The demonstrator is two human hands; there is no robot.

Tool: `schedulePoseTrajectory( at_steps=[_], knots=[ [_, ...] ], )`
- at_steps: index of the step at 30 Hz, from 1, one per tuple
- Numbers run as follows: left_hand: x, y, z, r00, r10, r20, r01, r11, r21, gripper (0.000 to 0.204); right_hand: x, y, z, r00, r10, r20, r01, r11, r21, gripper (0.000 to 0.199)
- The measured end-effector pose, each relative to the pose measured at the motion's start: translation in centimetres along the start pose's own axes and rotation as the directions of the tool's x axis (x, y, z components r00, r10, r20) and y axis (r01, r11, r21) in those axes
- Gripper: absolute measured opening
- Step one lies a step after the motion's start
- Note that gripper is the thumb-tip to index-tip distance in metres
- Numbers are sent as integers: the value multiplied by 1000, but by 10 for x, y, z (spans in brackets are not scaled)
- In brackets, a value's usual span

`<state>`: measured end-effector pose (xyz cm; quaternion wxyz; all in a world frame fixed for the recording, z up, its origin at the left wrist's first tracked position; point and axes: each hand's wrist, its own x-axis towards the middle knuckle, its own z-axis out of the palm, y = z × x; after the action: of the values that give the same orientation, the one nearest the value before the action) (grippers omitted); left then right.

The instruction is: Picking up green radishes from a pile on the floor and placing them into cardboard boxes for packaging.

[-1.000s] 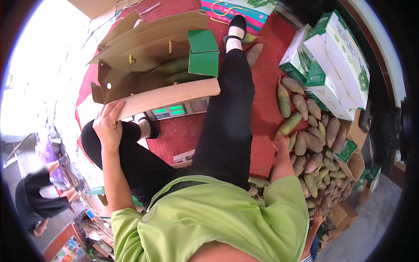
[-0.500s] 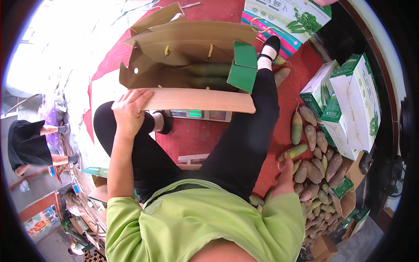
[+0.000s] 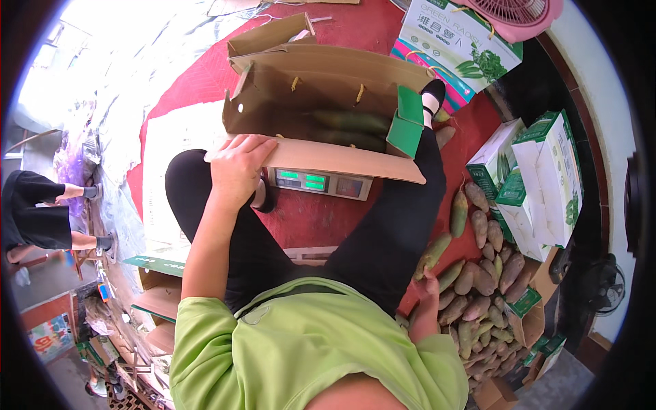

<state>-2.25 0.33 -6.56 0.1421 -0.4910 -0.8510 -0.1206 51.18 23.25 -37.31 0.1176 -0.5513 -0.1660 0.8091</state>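
Note:
My left hand (image 3: 237, 164) is closed on the near flap (image 3: 348, 162) of an open cardboard box (image 3: 263, 113), fingers over its top edge. The box rests on a digital scale (image 3: 318, 183) with lit green displays. Green radishes (image 3: 352, 121) lie inside, and a green end flap (image 3: 408, 123) folds out at the right. On my right side, my right hand (image 3: 428, 294) grips the lower end of a green radish (image 3: 432, 254), which tilts up beside my leg. A pile of radishes (image 3: 471, 281) lies just right of that hand.
Green-and-white cartons (image 3: 543, 178) stand at the right, with another printed carton (image 3: 454, 41) and a pink fan (image 3: 516, 15) at the far right. A small cardboard box (image 3: 529, 318) stands beside the pile. Another person's legs (image 3: 41, 212) show at the left. Red matting (image 3: 294, 225) covers the floor.
The radish in my right hand has moved left, closer to my leg, and turned more upright. My left hand stays on the flap. The view has shifted, showing more of the scale.

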Motion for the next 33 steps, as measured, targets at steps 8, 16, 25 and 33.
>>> schedulePoseTrajectory(
  at_steps=[8, 16, 25, 33],
  knots=[
    [-5, -5, 3, 1000, 14, -20, -15, 999, -29, 30, -102, -138, 153, 846, -498, 192, 523, 705, -479, 53],
    [-7, -6, 1, 1000, -9, -10, 9, 1000, -28, 27, -196, -247, 342, 691, -416, 591, 721, 330, -610, 55],
    [-10, -10, 5, 999, 6, -32, -8, 999, -49, 20, -134, -204, 523, 797, 114, 593, 601, -60, -797, 42],
    [-10, -7, 3, 999, 0, 48, 3, 998, -63, 26, -53, -124, 582, 770, 279, 574, 631, -467, -620, 48]
  ],
)
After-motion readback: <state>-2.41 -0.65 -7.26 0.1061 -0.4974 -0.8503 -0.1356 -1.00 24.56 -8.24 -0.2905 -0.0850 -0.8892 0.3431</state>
